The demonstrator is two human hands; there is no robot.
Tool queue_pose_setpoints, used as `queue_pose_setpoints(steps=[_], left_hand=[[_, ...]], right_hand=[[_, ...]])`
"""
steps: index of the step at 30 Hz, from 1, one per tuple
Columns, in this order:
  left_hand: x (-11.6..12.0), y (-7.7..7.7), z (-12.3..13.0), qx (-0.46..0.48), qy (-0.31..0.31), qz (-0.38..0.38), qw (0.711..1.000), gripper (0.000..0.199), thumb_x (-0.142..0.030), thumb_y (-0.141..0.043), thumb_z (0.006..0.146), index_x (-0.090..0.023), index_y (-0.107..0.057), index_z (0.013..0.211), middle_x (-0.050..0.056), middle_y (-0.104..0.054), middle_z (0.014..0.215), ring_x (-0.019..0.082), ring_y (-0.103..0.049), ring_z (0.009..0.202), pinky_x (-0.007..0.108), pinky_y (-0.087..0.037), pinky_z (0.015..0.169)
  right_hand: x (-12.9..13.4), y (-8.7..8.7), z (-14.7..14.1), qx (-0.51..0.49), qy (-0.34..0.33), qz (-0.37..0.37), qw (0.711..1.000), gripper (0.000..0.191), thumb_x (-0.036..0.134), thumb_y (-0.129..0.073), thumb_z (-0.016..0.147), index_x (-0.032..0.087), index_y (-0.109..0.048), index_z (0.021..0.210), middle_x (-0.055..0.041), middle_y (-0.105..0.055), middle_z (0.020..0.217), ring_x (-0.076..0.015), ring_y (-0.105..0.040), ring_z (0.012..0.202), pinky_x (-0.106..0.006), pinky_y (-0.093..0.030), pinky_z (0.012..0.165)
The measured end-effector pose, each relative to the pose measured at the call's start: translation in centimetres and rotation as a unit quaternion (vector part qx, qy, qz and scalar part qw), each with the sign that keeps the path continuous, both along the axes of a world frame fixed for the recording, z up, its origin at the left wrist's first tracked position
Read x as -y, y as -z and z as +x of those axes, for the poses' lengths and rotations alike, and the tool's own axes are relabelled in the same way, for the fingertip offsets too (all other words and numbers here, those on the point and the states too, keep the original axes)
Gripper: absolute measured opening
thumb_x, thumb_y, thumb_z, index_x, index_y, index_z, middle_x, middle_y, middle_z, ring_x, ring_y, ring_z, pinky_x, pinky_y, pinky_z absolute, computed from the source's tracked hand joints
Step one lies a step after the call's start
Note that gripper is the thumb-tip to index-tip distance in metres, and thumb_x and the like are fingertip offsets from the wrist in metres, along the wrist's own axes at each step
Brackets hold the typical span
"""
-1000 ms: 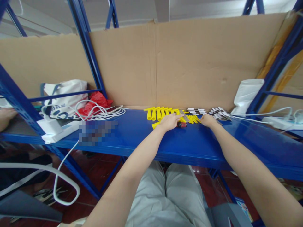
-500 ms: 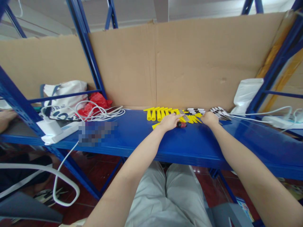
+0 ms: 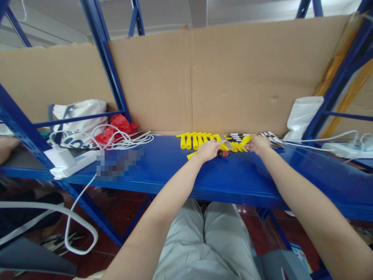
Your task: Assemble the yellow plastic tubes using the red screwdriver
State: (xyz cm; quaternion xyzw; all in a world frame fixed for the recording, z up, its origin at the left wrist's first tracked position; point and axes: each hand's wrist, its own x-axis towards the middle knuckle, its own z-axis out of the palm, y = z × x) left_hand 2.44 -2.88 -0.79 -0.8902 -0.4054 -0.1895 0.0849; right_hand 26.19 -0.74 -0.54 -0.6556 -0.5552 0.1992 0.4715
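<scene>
My left hand (image 3: 209,151) is closed on a flat greyish blade-like piece (image 3: 226,142), just right of a row of yellow tube-shaped pieces (image 3: 189,142). My right hand (image 3: 258,145) pinches a yellow piece (image 3: 246,139) above a fan of small yellow pieces (image 3: 238,146). A red and black handle-like object (image 3: 223,154) lies in front of the fan, between my hands. Behind are black-and-white striped pieces (image 3: 237,136), and more black-and-white pieces (image 3: 273,139) lie beyond my right hand.
A white cloth bag (image 3: 78,112), a red plastic bag (image 3: 119,126), coiled white cable (image 3: 131,142) and a power strip (image 3: 77,163) are at the left. A white pouch (image 3: 303,116) leans at the right. Cardboard (image 3: 262,77) stands behind the blue shelf (image 3: 175,182). Another person's arm (image 3: 6,147) shows far left.
My right hand has turned and drawn its fingers back a little, and the yellow piece in it is now lifted and tilted upward. My left hand has hardly moved.
</scene>
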Motion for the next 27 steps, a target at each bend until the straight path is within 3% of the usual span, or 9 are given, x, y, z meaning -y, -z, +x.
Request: queue_pose_setpoints(steps=[2,5,9,18,27], left_hand=[[0.0,0.0,0.0,0.002,0.001,0.001,1.000,0.048,-0.024,-0.037,0.099,-0.031,-0.045,0.146,0.008,-0.065,0.123,0.023,-0.061,0.112,0.035,-0.049,0.094],[-0.2,0.1,0.1,0.005,0.004,0.003,1.000,0.048,-0.023,-0.038,0.099,-0.029,-0.044,0.146,0.008,-0.065,0.123,0.022,-0.061,0.113,0.035,-0.049,0.096],[-0.3,0.3,0.1,0.011,0.006,0.004,1.000,0.048,-0.023,-0.039,0.098,-0.029,-0.045,0.146,0.008,-0.066,0.123,0.023,-0.062,0.114,0.037,-0.048,0.097],[0.0,0.2,0.3,0.038,0.002,-0.021,0.999,0.057,-0.025,-0.043,0.097,-0.020,-0.028,0.152,0.012,-0.061,0.134,0.024,-0.060,0.120,0.036,-0.046,0.099],[1.0,0.0,0.9,0.046,0.000,-0.039,0.998,0.047,-0.029,-0.044,0.097,-0.016,-0.033,0.141,0.016,-0.067,0.121,0.026,-0.064,0.112,0.038,-0.049,0.092]], right_hand=[[0.3,-0.3,-0.5,-0.092,-0.035,-0.049,0.994,0.024,0.024,-0.040,0.093,0.019,-0.059,0.107,-0.0041,-0.061,0.062,-0.0167,-0.062,0.055,-0.029,-0.052,0.054],[1.1,-1.1,-1.8,-0.281,-0.080,-0.117,0.949,0.010,0.015,-0.050,0.089,0.017,-0.060,0.089,-0.0020,-0.059,0.057,-0.0112,-0.054,0.049,-0.021,-0.047,0.050],[2.5,-2.2,-3.5,-0.365,-0.097,-0.107,0.920,0.020,0.007,-0.051,0.088,0.016,-0.057,0.072,-0.0014,-0.058,0.055,-0.0079,-0.050,0.048,-0.017,-0.043,0.050],[3.3,-2.4,-5.6,-0.288,-0.048,-0.006,0.956,0.012,0.009,-0.071,0.074,0.014,-0.063,0.067,-0.0010,-0.064,0.067,-0.0083,-0.052,0.061,-0.021,-0.040,0.057],[2.8,-1.3,-5.9,-0.169,-0.063,0.000,0.984,0.012,0.021,-0.077,0.067,0.014,-0.068,0.068,-0.0046,-0.069,0.072,-0.0104,-0.057,0.062,-0.023,-0.039,0.057]])
